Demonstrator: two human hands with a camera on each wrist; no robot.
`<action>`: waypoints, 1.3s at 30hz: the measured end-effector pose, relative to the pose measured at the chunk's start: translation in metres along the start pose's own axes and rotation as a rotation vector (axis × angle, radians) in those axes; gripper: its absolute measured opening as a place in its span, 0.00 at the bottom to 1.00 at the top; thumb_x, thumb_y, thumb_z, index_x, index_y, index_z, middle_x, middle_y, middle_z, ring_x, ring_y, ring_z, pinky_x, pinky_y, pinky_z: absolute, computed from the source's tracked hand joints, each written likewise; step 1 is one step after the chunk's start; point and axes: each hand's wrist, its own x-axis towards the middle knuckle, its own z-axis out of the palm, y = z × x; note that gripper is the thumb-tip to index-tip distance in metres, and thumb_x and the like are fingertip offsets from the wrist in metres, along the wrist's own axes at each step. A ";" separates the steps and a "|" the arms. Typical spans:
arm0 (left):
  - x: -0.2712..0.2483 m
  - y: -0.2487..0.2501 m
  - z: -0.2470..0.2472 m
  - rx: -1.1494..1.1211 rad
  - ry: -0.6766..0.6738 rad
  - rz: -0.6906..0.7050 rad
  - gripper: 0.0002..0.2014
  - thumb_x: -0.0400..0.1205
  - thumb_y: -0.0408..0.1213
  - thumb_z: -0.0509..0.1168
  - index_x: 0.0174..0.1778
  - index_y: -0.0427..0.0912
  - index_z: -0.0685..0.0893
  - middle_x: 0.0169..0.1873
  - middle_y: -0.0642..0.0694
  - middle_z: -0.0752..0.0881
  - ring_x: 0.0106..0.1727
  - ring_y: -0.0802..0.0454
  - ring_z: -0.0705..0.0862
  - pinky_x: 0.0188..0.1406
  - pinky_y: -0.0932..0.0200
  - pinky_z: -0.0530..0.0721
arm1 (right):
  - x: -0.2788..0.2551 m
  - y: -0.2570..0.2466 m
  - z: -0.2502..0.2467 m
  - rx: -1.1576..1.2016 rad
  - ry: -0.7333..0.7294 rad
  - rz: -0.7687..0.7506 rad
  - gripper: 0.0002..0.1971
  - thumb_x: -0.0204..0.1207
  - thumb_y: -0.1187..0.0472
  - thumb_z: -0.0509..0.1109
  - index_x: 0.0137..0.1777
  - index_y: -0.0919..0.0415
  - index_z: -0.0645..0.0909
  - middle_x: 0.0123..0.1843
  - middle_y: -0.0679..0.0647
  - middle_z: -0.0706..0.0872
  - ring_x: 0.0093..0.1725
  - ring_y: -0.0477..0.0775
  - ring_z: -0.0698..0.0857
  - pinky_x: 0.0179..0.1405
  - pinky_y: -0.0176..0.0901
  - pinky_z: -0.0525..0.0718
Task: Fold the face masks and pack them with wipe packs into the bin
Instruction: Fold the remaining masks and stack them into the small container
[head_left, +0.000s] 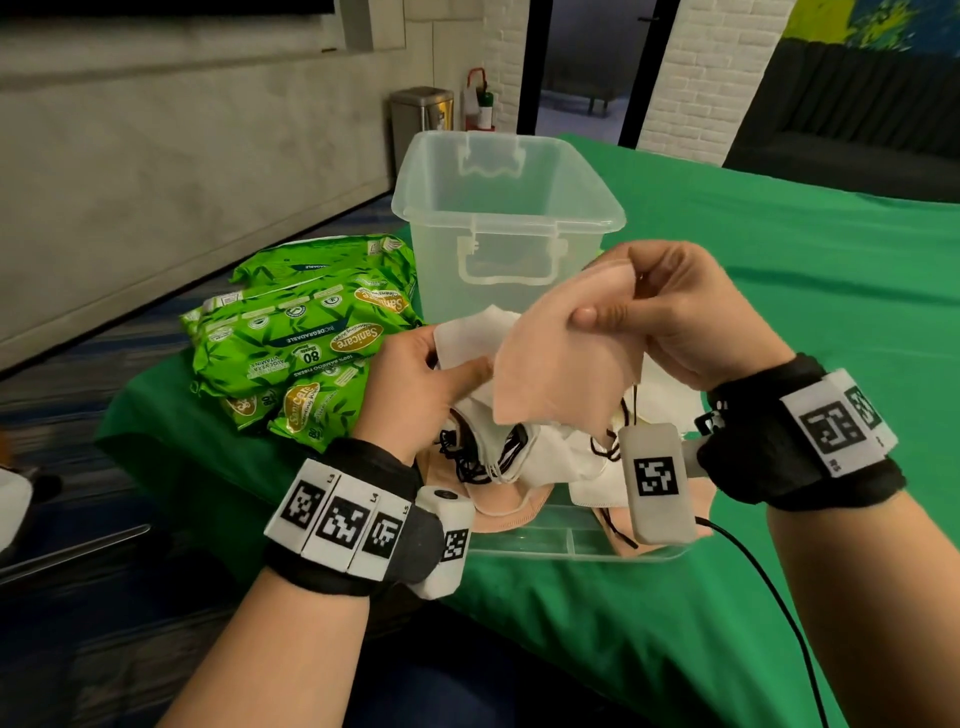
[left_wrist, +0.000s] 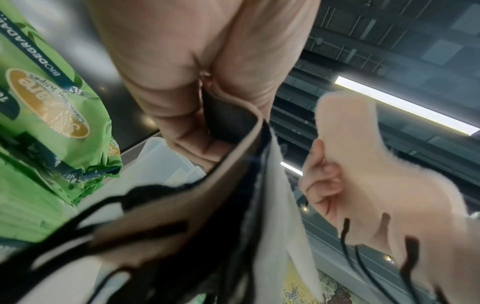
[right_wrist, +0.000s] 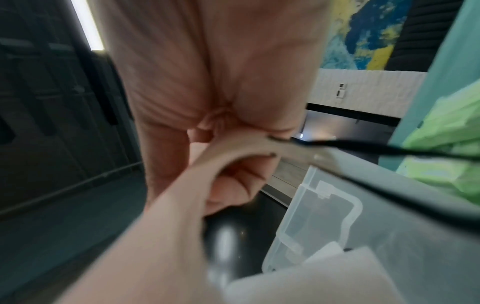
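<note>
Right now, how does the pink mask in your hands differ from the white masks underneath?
The pink mask is lifted off the table, pinched by the left hand and right hand; the white masks lie loose in a heap. The pink one is spread fairly flat; the white ones are crumpled and tangled. Both have dark ear loops.

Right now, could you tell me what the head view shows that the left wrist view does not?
Only the head view shows the whole clear bin, the green tablecloth and both hands: left hand, right hand. Only the left wrist view shows ceiling lights. Both show the peach mask and the green wipe packs.
</note>
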 end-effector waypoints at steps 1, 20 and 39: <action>0.000 0.000 0.001 -0.006 -0.018 0.005 0.12 0.70 0.32 0.77 0.47 0.48 0.88 0.43 0.50 0.91 0.47 0.54 0.89 0.51 0.53 0.86 | 0.001 0.003 0.000 -0.109 -0.026 0.031 0.13 0.47 0.66 0.84 0.33 0.62 0.87 0.32 0.52 0.89 0.33 0.49 0.85 0.34 0.40 0.85; -0.005 0.008 0.001 -0.010 -0.195 0.048 0.12 0.75 0.22 0.69 0.45 0.46 0.87 0.35 0.59 0.90 0.40 0.63 0.86 0.42 0.67 0.84 | -0.001 0.014 0.013 -0.581 -0.084 -0.052 0.10 0.65 0.68 0.79 0.34 0.53 0.84 0.31 0.42 0.85 0.34 0.36 0.79 0.38 0.27 0.74; -0.005 0.015 0.007 -0.271 0.048 -0.045 0.09 0.75 0.37 0.68 0.29 0.46 0.89 0.28 0.53 0.88 0.32 0.57 0.84 0.32 0.63 0.80 | 0.005 0.038 0.031 -0.047 0.251 -0.030 0.17 0.70 0.76 0.71 0.28 0.58 0.72 0.22 0.41 0.76 0.24 0.38 0.72 0.25 0.28 0.69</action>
